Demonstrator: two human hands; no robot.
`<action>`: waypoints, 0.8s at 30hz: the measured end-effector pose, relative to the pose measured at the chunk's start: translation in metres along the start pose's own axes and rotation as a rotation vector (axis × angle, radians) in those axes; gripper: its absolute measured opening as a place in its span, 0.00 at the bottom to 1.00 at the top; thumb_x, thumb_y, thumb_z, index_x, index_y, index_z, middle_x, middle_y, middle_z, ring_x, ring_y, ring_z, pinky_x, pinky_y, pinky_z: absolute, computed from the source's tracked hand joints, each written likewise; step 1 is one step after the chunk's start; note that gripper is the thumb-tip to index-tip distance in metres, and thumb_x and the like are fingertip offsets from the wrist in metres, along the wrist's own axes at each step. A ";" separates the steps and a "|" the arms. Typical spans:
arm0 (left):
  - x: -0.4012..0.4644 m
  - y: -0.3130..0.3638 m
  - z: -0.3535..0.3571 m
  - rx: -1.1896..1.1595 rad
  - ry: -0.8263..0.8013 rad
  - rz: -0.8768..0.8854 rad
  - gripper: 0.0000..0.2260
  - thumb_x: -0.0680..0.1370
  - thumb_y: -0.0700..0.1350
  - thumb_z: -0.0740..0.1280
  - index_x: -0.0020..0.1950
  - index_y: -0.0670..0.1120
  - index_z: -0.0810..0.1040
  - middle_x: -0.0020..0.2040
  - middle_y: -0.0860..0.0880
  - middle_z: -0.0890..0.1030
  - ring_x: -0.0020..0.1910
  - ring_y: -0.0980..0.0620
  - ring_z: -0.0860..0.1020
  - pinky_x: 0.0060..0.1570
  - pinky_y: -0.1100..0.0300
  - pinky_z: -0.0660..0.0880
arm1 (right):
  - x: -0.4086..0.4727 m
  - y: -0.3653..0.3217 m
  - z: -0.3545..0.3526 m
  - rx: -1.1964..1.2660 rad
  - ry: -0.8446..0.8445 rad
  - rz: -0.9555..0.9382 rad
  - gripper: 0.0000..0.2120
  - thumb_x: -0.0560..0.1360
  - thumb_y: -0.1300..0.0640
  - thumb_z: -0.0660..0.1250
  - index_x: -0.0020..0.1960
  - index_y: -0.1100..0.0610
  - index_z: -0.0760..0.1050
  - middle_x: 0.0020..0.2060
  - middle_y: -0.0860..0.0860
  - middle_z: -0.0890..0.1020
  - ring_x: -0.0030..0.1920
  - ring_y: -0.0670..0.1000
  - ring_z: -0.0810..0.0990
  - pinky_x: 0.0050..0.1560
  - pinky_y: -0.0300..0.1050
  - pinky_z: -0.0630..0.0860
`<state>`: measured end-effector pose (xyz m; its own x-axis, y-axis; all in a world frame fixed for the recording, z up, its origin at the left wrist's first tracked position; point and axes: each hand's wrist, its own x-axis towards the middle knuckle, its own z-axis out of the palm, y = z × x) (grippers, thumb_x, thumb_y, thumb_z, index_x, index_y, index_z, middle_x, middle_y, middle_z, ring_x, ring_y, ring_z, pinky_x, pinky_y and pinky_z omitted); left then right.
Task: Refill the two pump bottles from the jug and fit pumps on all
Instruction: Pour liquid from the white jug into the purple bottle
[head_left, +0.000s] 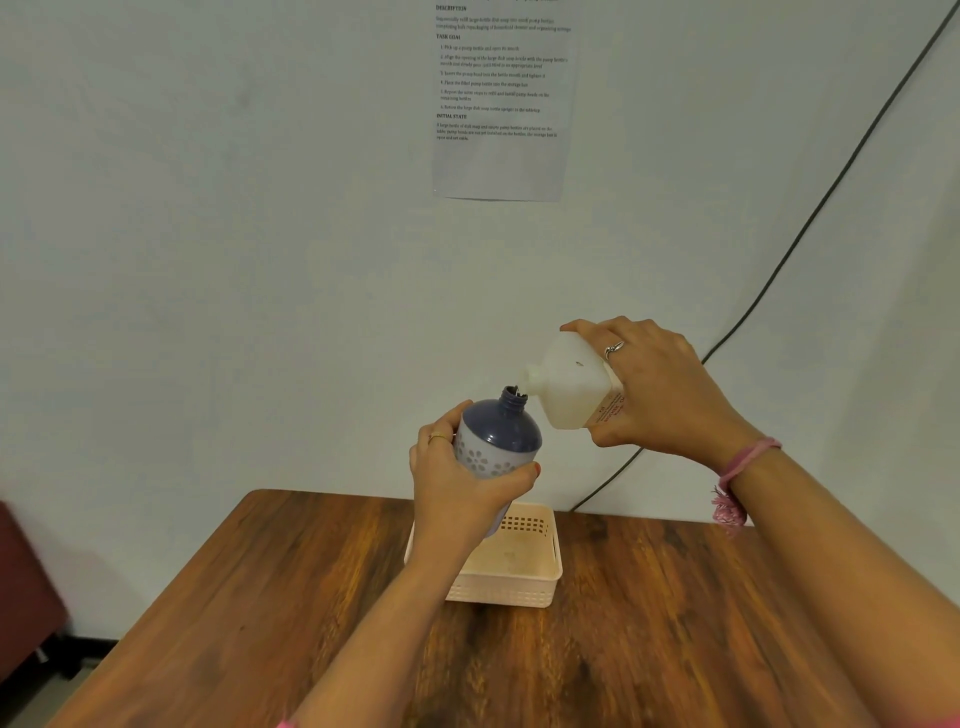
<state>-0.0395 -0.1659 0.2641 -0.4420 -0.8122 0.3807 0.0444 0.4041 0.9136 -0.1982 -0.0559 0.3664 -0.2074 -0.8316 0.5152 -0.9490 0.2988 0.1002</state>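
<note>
From the head camera, both hands are raised in front of the wall, above the far edge of the wooden table (649, 623). The left hand (457, 488) is curled round the lower body of a blue pump bottle (501, 436), thumb on the near side and fingers wrapped behind, with a ring on one finger; the bottle is tilted slightly to the right, its threaded neck open and bare of any pump. The right hand (660, 389) grips the base end of a white jug (569, 384), fingers spread over its top and thumb underneath, a ring on one finger and a pink band at the wrist. The jug lies tipped nearly level, its spout pointing left and touching or just above the bottle's mouth, so the two mouths meet between the hands. Whether liquid is running cannot be told. Directly below the left hand and forearm, a cream plastic basket (540, 582) sits on the table. Behind the hands a printed sheet (501, 104) hangs on the wall, and a dark cable (810, 218) runs diagonally down behind the right hand.
</note>
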 end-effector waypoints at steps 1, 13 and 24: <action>0.000 0.000 0.000 -0.002 0.000 0.001 0.37 0.56 0.54 0.77 0.63 0.58 0.67 0.61 0.52 0.73 0.62 0.48 0.73 0.56 0.51 0.79 | 0.000 0.000 0.000 -0.001 0.002 0.000 0.47 0.58 0.48 0.78 0.72 0.49 0.60 0.61 0.51 0.73 0.59 0.53 0.72 0.58 0.50 0.68; -0.002 0.002 0.003 -0.002 -0.007 -0.001 0.36 0.57 0.55 0.77 0.62 0.59 0.67 0.61 0.53 0.73 0.62 0.49 0.73 0.54 0.58 0.77 | -0.003 0.001 -0.005 -0.001 0.002 -0.004 0.47 0.58 0.48 0.78 0.73 0.49 0.60 0.61 0.51 0.73 0.59 0.54 0.71 0.59 0.50 0.67; -0.003 0.004 0.006 -0.010 -0.001 -0.005 0.37 0.56 0.55 0.77 0.62 0.60 0.67 0.61 0.53 0.73 0.62 0.49 0.73 0.56 0.53 0.78 | -0.004 0.005 -0.006 -0.014 -0.004 -0.006 0.47 0.59 0.47 0.77 0.73 0.48 0.59 0.62 0.50 0.72 0.60 0.52 0.71 0.59 0.48 0.66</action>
<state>-0.0438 -0.1591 0.2654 -0.4434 -0.8137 0.3759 0.0513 0.3957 0.9170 -0.2009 -0.0480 0.3704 -0.2025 -0.8353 0.5112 -0.9469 0.3001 0.1154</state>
